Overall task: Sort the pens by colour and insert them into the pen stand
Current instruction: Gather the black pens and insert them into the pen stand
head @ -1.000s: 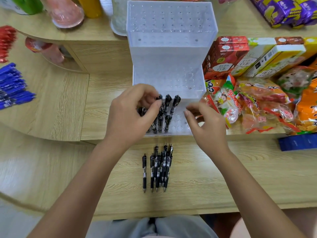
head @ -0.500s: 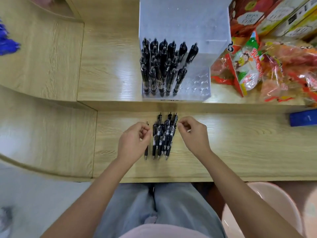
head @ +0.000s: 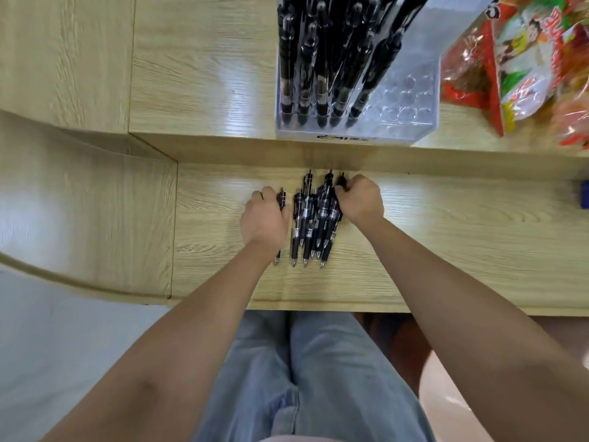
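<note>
Several black pens [head: 314, 223] lie in a bunch on the lower wooden shelf, tips toward me. My left hand [head: 264, 220] curls over the leftmost black pen [head: 281, 199], set slightly apart from the bunch. My right hand [head: 360, 199] curls its fingers round the top end of a black pen [head: 341, 181] at the bunch's right side. Just beyond, on the upper counter, the clear plastic pen stand [head: 411, 103] holds several black pens [head: 318, 59] upright in its left holes. Its right holes hold nothing.
Colourful snack packets [head: 516, 65] crowd the upper counter right of the stand. A blue object [head: 585, 194] shows at the right edge of the lower shelf. A step of wood [head: 318, 154] separates the two levels. My knees sit below the shelf's front edge.
Both hands left the stand and dropped to the loose pens on the lower shelf, then closed onto pens at either side of the bunch. The view tilted down.
</note>
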A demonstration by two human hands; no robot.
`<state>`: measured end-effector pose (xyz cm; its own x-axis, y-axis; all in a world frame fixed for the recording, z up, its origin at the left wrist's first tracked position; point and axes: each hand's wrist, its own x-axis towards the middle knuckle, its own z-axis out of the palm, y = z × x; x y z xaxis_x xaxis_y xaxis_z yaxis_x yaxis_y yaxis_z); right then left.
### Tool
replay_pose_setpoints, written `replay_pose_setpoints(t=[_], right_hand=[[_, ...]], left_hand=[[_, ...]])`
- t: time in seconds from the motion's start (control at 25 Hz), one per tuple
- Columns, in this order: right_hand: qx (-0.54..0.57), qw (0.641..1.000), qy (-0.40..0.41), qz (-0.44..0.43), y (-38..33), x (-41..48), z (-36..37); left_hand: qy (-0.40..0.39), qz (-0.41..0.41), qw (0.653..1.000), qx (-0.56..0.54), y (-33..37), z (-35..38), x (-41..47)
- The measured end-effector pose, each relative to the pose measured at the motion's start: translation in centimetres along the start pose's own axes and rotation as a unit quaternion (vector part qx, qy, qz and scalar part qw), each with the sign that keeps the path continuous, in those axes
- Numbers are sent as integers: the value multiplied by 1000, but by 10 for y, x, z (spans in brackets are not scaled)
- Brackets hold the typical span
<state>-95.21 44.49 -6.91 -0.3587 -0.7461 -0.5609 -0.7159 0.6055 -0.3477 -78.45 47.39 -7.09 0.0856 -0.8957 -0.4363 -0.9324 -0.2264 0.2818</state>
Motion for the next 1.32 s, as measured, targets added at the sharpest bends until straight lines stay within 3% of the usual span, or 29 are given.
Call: replay_pose_setpoints(t=[0.2,0.36,0.64,0.76,0.96,1.16,1.32], right_hand=[[56,998,26,-17,6,-7,-4],[165,982,52,-70,-4,-41,-41],[286,923,143,-215,-9,-108,-106],[359,876,181,-268,-21,-131,-141],[329,816,268,-392,-50,-143,-195],[325,798,291,-415,-75,-128,-218],[277,803,309,-428,-87,-107,-222]], left_hand=[[-8,-22,992,-126,5,-13,-5],[16,10,959,-283,6,-28,-31],[48,136,910,-388,37,-101,-71],[64,197,893,-400,61,-148,-83],[152,312,842,-413,101,-223,-89],[209,321,812,-441,131,-258,-66],[202,295,814,-457,144,-265,-45]])
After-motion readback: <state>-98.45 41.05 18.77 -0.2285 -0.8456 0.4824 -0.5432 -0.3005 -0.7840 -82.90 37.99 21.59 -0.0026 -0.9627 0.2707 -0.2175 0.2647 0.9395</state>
